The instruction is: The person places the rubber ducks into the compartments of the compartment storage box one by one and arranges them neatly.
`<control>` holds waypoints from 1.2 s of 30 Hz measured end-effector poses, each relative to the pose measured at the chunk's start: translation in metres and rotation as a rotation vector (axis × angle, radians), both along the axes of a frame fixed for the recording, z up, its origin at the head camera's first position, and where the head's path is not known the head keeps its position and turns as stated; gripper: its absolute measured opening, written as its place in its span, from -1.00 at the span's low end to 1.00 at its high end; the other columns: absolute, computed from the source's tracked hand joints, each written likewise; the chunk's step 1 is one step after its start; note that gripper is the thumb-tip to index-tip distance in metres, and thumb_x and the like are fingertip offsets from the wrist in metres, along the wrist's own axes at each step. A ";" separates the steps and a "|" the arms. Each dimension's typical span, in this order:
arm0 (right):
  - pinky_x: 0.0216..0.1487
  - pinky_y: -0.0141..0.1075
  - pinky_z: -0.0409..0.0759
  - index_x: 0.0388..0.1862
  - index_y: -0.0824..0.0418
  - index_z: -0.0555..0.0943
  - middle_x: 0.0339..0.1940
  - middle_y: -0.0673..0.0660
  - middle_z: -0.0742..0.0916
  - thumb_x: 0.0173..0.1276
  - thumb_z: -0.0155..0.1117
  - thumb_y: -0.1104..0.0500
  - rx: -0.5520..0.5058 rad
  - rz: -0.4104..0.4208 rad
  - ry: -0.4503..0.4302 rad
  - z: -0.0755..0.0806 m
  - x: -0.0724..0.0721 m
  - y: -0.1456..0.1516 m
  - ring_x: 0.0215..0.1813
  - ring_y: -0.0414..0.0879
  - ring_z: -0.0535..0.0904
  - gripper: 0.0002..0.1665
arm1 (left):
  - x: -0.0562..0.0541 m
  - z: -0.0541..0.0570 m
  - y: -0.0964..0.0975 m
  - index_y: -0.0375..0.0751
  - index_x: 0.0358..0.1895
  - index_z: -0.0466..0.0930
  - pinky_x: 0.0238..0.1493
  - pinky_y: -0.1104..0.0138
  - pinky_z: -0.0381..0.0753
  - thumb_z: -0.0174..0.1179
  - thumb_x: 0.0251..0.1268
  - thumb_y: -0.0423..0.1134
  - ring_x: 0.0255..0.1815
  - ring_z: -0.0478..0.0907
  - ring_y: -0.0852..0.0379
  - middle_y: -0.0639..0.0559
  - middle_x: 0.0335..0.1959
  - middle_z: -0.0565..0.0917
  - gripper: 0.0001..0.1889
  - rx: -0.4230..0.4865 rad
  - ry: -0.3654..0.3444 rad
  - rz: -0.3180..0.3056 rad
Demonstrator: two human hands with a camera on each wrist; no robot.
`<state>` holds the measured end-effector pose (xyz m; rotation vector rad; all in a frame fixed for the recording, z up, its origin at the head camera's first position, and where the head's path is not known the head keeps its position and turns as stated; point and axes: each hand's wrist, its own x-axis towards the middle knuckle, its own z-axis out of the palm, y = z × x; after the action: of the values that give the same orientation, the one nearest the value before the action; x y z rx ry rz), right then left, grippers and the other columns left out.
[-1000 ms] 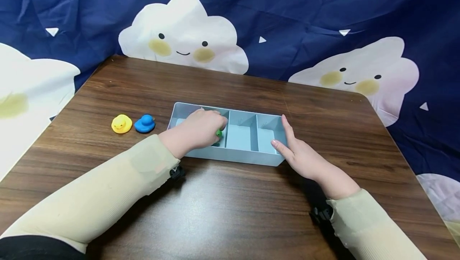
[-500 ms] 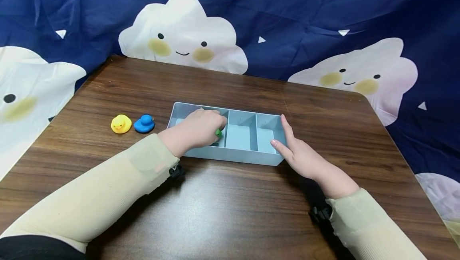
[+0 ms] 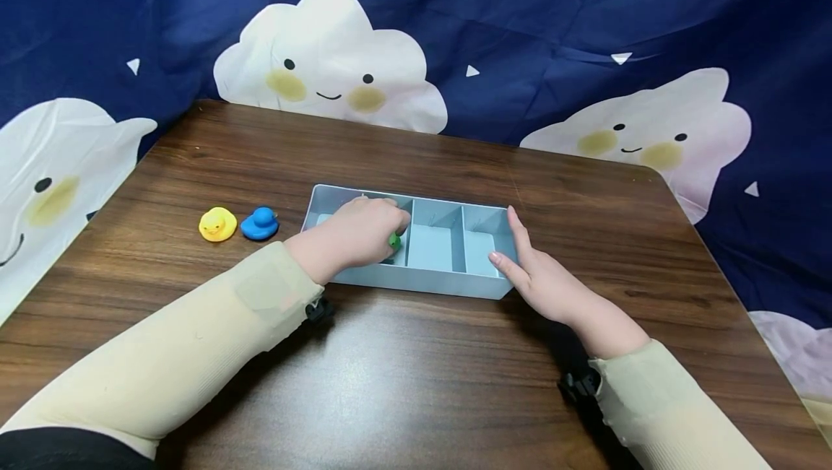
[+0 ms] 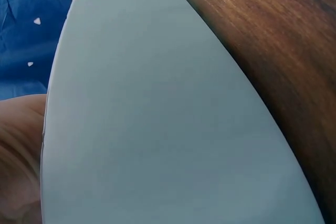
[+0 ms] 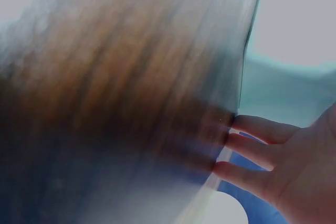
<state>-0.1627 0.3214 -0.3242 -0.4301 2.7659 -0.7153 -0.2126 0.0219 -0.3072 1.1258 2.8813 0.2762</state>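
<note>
A pale blue divided tray (image 3: 416, 281) lies on the wooden table, its compartments in a row. My left hand (image 3: 364, 232) reaches down into its left half, fingers bent around a small green toy (image 3: 394, 241). Most of that toy is hidden behind the hand. At the tray's right end, my right hand (image 3: 546, 279) grips the end wall, with the thumb over the inside and the fingers along the outside. The right wrist view shows the fingertips (image 5: 226, 167) against the tray's edge. In the left wrist view the tray's side wall (image 4: 157, 108) fills the middle and hides most of the hand.
To the left of the tray sit a yellow rubber duck (image 3: 217, 224) and a blue rubber duck (image 3: 260, 224), side by side. Behind the table (image 3: 416, 362) hangs a dark blue cloth (image 3: 507, 8) with white smiling clouds.
Both hands, the tray and the green toy keep their places. At the left, the hanging cloth has shifted, and more of its cloud face shows.
</note>
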 end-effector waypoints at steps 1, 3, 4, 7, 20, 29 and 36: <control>0.37 0.20 0.15 0.56 -0.02 -0.55 0.53 0.44 0.13 0.59 -0.25 -0.27 0.001 0.002 0.002 0.000 0.000 0.000 0.43 0.33 0.24 -0.05 | 0.000 0.000 0.000 -0.13 -0.32 0.62 -0.31 0.15 0.44 0.33 0.17 -0.35 -0.37 0.40 0.09 0.07 -0.43 0.50 -0.92 -0.003 0.001 0.001; 0.36 0.20 0.15 0.56 -0.01 -0.56 0.53 0.44 0.14 0.59 -0.25 -0.27 0.000 0.004 0.003 0.000 0.000 0.000 0.43 0.33 0.24 -0.05 | 0.000 -0.001 0.000 -0.13 -0.33 0.62 -0.31 0.15 0.43 0.31 0.16 -0.37 -0.38 0.40 0.09 0.07 -0.44 0.50 -0.92 -0.006 0.004 0.001; 0.36 0.20 0.16 0.56 -0.01 -0.56 0.52 0.45 0.14 0.59 -0.25 -0.27 0.001 0.004 0.003 0.000 0.000 0.000 0.43 0.33 0.25 -0.05 | -0.001 -0.001 0.000 -0.12 -0.33 0.62 -0.32 0.15 0.43 0.30 0.15 -0.38 -0.38 0.40 0.09 0.07 -0.44 0.49 -0.91 -0.007 0.004 -0.001; 0.37 0.19 0.16 0.56 -0.01 -0.56 0.52 0.45 0.14 0.59 -0.25 -0.27 0.001 0.004 0.005 -0.001 0.000 0.000 0.42 0.32 0.25 -0.05 | -0.001 0.000 0.000 -0.13 -0.31 0.62 -0.31 0.15 0.44 0.28 0.13 -0.41 -0.37 0.40 0.08 0.05 -0.42 0.50 -0.89 -0.012 0.005 -0.004; 0.36 0.18 0.17 0.57 0.01 -0.54 0.52 0.45 0.16 0.60 -0.23 -0.25 -0.003 0.001 0.022 -0.002 0.002 -0.002 0.41 0.32 0.28 -0.05 | 0.009 0.058 -0.044 -0.15 -0.02 0.64 0.03 0.08 0.49 0.48 0.09 -0.26 -0.10 0.58 -0.04 -0.02 -0.12 0.57 -0.64 0.158 0.056 0.073; 0.37 0.19 0.15 0.56 -0.05 -0.55 0.54 0.41 0.12 0.58 -0.25 -0.29 -0.010 -0.001 0.015 -0.004 0.002 -0.001 0.43 0.31 0.24 -0.05 | 0.004 0.074 -0.123 -0.25 0.01 0.60 0.04 -0.06 0.44 0.39 0.20 -0.24 -0.02 0.52 -0.17 -0.17 -0.04 0.59 -0.66 0.217 0.057 0.297; 0.37 0.18 0.15 0.56 -0.07 -0.56 0.55 0.39 0.11 0.57 -0.25 -0.30 -0.004 -0.008 0.009 -0.006 0.002 -0.001 0.43 0.30 0.24 -0.04 | -0.004 0.049 -0.180 -0.31 -0.03 0.60 -0.01 -0.09 0.43 0.39 0.17 -0.25 -0.05 0.51 -0.21 -0.26 -0.09 0.62 -0.66 0.206 -0.026 0.436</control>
<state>-0.1603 0.3200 -0.3305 -0.4242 2.7761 -0.7224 -0.2167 -0.1577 -0.2586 0.4870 3.0990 0.6056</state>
